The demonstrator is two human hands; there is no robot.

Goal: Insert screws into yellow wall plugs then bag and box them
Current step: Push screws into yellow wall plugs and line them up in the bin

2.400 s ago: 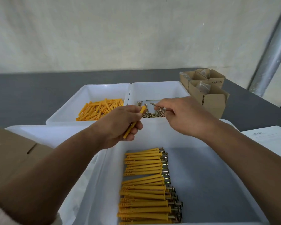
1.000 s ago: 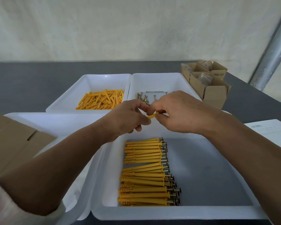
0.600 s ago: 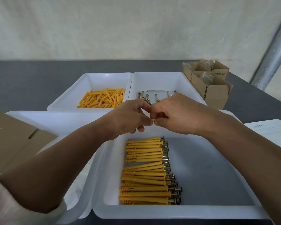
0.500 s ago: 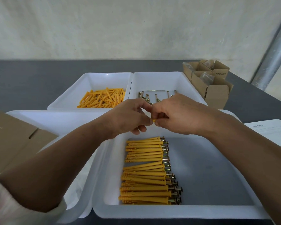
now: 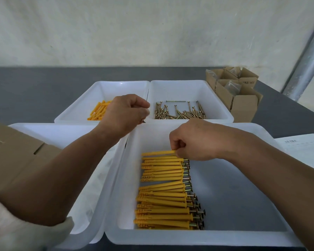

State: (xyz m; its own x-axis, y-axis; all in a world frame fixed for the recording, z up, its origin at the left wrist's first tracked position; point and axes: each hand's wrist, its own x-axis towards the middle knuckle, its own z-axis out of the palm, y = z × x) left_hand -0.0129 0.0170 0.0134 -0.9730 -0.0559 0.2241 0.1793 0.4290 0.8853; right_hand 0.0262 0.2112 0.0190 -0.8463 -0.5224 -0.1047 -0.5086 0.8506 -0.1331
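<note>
My right hand (image 5: pixel 194 140) pinches a yellow wall plug with a screw in it (image 5: pixel 158 152) and holds it at the far end of the row of assembled plugs (image 5: pixel 163 194) in the near white tray (image 5: pixel 261 234). My left hand (image 5: pixel 125 113) hovers with curled fingers over the far left tray (image 5: pixel 76 107) of loose yellow plugs (image 5: pixel 96 113); I see nothing in its grip. Loose brass screws (image 5: pixel 179 113) lie in the far right tray (image 5: pixel 214 98).
A flat cardboard box (image 5: pixel 13 151) lies over another white tray (image 5: pixel 62 131) at the left. Small open cartons (image 5: pixel 236 95) with plastic bags stand at the back right. A printed sheet (image 5: pixel 304 151) lies at the right. A metal post (image 5: pixel 308 57) rises beyond.
The hands have parted. My right hand has carried the joined plug and screw down to the row in the near tray, while my left hand has moved back over the loose plugs.
</note>
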